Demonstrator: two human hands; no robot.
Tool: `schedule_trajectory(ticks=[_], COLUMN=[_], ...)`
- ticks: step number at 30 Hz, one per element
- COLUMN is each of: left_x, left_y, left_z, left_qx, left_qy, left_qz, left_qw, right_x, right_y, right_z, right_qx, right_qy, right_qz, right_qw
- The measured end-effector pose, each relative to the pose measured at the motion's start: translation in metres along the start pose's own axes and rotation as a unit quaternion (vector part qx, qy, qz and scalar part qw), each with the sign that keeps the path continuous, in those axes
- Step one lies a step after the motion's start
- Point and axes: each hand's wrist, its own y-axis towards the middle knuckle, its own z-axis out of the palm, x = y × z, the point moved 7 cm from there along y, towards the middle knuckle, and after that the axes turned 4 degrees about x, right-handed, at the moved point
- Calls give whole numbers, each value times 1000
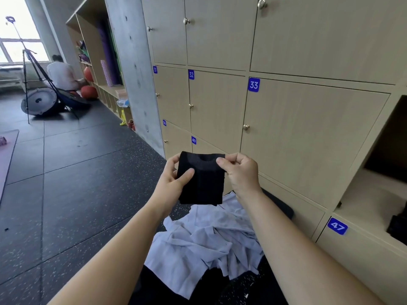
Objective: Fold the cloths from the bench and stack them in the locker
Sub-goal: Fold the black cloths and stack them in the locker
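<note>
Currently mid-task — left hand [176, 179] grips the side of a folded black cloth [201, 181], right hand [240, 172] fingers [222, 160] pinch its top corner, above the surface [279, 205]. There, pale cloths [209, 238] lie crumpled, unfolded; the open locker [363, 194] holds a dark bundle [398, 225] — most work seemingly remains.

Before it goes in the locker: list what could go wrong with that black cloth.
1. The black cloth hangs from fingertip pinches of the left hand and right hand; its fold may fall open on the way to the locker.
2. The pale cloths seem to overhang the bench edge and could slide off.
</note>
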Motion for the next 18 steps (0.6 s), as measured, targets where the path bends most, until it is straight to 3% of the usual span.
schedule_trajectory(ticks=[11,15,18], left_x=[-9,-13,-17], left_y=[11,11,10], left_z=[-10,-2,6], left_qx=[-131,-120,-88], left_qy=[9,-25,-70], left_qz=[-22,-12,-11], left_qw=[991,992,994], right_x=[-1,-9,-17], right_y=[5,4,3], right_z=[-13,-14,-5], right_qx=[-13,-11,77], right_qy=[-31,25,35], right_qz=[8,39,110], right_qw=[999,999,990])
